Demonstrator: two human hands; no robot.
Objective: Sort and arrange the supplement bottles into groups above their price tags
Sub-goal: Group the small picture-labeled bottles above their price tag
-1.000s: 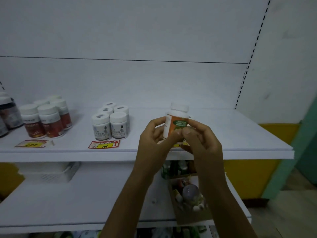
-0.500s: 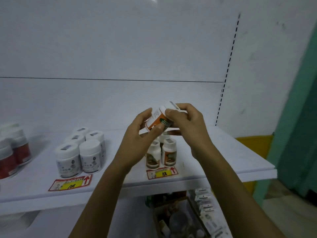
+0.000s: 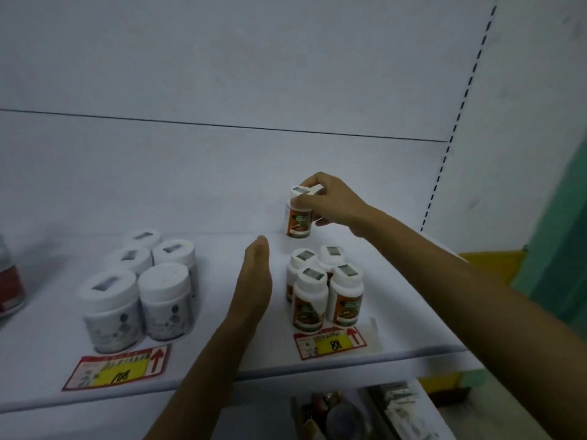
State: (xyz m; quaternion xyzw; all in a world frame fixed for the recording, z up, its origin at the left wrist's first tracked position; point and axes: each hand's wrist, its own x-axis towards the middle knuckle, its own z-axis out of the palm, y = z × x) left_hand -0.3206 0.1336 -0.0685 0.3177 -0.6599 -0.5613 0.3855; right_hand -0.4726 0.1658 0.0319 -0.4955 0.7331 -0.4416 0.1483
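Note:
My right hand (image 3: 330,203) grips an orange-labelled bottle (image 3: 298,224) by its white cap, upright at the back of the white shelf (image 3: 222,360), behind a cluster of several matching orange bottles (image 3: 324,296). Their red and yellow price tag (image 3: 330,342) lies in front of them. My left hand (image 3: 254,281) hovers with straight fingers between this cluster and a group of several white-grey bottles (image 3: 139,287), holding nothing. A second price tag (image 3: 119,366) lies in front of the white-grey group.
A red-labelled bottle (image 3: 9,287) shows at the far left edge. Below the shelf, at the lower right, an open cardboard box (image 3: 336,414) holds mixed bottles. A slotted upright (image 3: 451,122) borders the shelf on the right, beside a white wall.
My left hand has let go of the orange bottle and dropped away. My right hand alone has carried it upright to the back of the shelf, behind the orange cluster.

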